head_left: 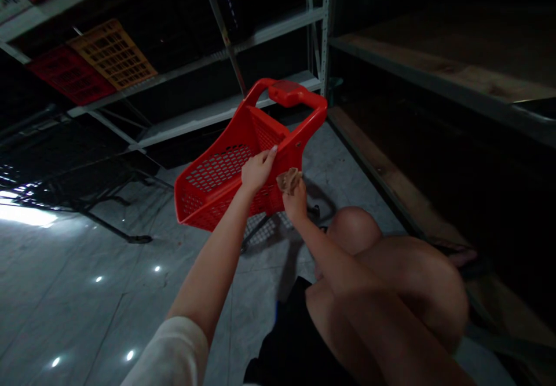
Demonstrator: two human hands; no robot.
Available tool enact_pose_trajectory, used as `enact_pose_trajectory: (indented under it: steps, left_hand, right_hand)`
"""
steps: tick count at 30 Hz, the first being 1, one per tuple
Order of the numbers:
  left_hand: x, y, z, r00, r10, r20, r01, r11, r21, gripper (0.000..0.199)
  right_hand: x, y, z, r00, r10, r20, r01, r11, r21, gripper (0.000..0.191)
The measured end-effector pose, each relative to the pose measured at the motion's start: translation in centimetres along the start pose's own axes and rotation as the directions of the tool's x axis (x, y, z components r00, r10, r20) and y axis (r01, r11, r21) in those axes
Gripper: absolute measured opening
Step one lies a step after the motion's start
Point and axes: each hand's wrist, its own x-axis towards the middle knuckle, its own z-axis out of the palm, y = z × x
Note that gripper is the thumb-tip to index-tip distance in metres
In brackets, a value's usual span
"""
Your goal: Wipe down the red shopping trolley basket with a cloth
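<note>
A red plastic shopping cart (243, 125) with perforated walls stands before me, its handle (286, 93) toward the back right. My left hand (257, 170) grips the near top rim of its basket, fingers over the inside and thumb along the edge. In my right hand (295, 202) is a crumpled brown cloth (288, 181), held against the cart's outer side wall below the rim. Whether the cloth is pressed firmly on the wall I cannot tell. The inside of the cart shows no goods.
Metal shelving (195, 122) runs behind the cart, with a yellow crate (113, 53) and a red crate (72, 74) on it. Wooden-edged shelves (434, 79) rise at the right. A dark metal frame (108, 221) stands left on the tiled floor (130, 310). My bent knees are close by.
</note>
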Motion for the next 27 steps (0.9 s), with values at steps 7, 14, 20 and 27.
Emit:
enact_pose_trajectory:
  steps: [7,14,20,27]
  left_hand:
    - [-1.4,-0.7,-0.4,1.000,-0.002,-0.028,0.005,0.993,0.121,0.073]
    - [-4.5,-2.6,-1.5,1.000,-0.005,0.005,0.004,0.961,0.276,0.058]
    - [-5.9,-5.0,-2.6,0.994,0.037,0.106,-0.062,0.968,0.244,0.061]
    - [-6.6,-6.0,-3.0,0.985,0.156,0.078,-0.163,0.982,0.096,0.064]
  right_hand:
    - [4.5,-6.6,-3.3,0.963,-0.030,-0.268,0.081,0.980,0.184,0.024]
    - [6.8,-9.4,-7.6,0.764,-0.639,0.093,0.645,0.756,-0.106,0.020]
    - [7.7,-9.2,-9.9,0.592,-0.759,0.270,0.805,0.545,-0.233,0.020]
    - [11.6,-5.8,-16.0,0.762,-0.648,0.007,0.619,0.725,-0.302,0.013]
